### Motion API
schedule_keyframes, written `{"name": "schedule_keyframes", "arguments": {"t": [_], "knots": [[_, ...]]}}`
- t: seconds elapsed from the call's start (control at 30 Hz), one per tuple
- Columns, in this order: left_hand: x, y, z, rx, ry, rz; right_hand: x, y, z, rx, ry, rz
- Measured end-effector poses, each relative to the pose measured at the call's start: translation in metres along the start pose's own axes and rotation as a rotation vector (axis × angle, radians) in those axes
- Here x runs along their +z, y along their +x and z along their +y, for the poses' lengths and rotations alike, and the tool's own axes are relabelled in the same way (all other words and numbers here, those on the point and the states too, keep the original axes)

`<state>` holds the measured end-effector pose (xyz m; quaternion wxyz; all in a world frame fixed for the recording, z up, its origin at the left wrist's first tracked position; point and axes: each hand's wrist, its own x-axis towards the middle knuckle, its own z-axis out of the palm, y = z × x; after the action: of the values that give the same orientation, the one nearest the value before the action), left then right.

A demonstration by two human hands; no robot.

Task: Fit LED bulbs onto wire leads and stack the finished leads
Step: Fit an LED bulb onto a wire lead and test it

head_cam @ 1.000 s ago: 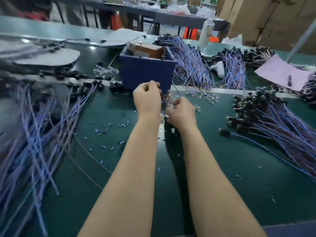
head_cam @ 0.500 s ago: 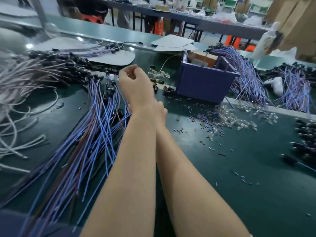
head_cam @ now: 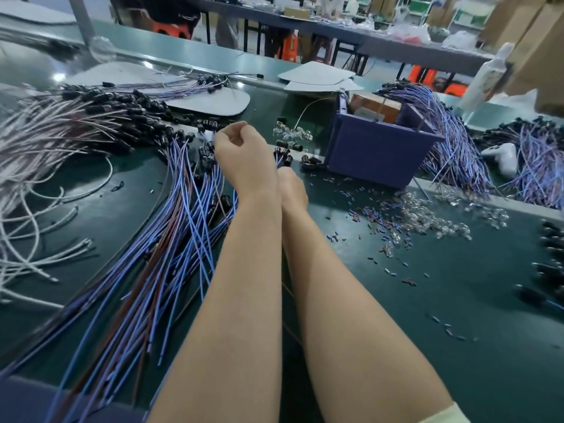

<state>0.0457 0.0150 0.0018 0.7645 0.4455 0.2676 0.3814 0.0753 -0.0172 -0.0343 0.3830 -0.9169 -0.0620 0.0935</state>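
Both hands have shifted since a second ago, from in front of the blue bin to the left-hand bundle of wire leads; over the last half second their position is nearly unchanged.

Left hand – raised at centre frame, back toward the camera, fingers curled with the thumb against the index finger. Its fingertips are at the black-capped ends of the leads. Whether a lead is pinched between them cannot be told.

Right hand – just right of and below the left wrist, largely hidden behind it. Its grip cannot be told.

Wire leads – blue and purple, some dark red, fanned across the green surface from centre toward the lower left, capped ends uppermost.

LED bulbs – clear, in a loose heap right of centre, in front of the bin's near right corner, with small blue and dark offcuts scattered around it. A smaller cluster lies just left of the bin.

Further black-capped leads lie at the right edge, blurred. White wires spread over the left edge. Another blue bundle hangs behind the bin at upper right.
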Motion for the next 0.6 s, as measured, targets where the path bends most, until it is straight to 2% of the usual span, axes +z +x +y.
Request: {"name": "schedule_keyframes", "arguments": {"t": [0.07, 0.17, 0.27, 0.37, 0.5, 0.6], "knots": [[-0.002, -0.002, 0.000, 0.034, 0.041, 0.025, -0.001, -0.002, 0.004, -0.058, 0.173, 0.074], [-0.003, 0.002, -0.007, 0.089, 0.238, 0.001, -0.007, -0.008, 0.004, -0.139, 0.613, 0.143], [0.000, 0.003, -0.013, 0.050, 0.538, -0.179, -0.025, -0.010, 0.000, -0.206, 0.925, 0.202], [0.007, -0.009, -0.011, 0.196, 0.751, -0.334, -0.053, -0.012, 0.001, -0.288, 1.209, 0.226], [0.023, -0.031, -0.004, 0.446, 0.821, -0.495, -0.100, -0.023, 0.014, -0.347, 1.545, 0.250], [0.033, -0.039, 0.002, 0.500, 0.856, -0.603, -0.137, -0.033, 0.033, -0.384, 1.738, 0.340]]}}
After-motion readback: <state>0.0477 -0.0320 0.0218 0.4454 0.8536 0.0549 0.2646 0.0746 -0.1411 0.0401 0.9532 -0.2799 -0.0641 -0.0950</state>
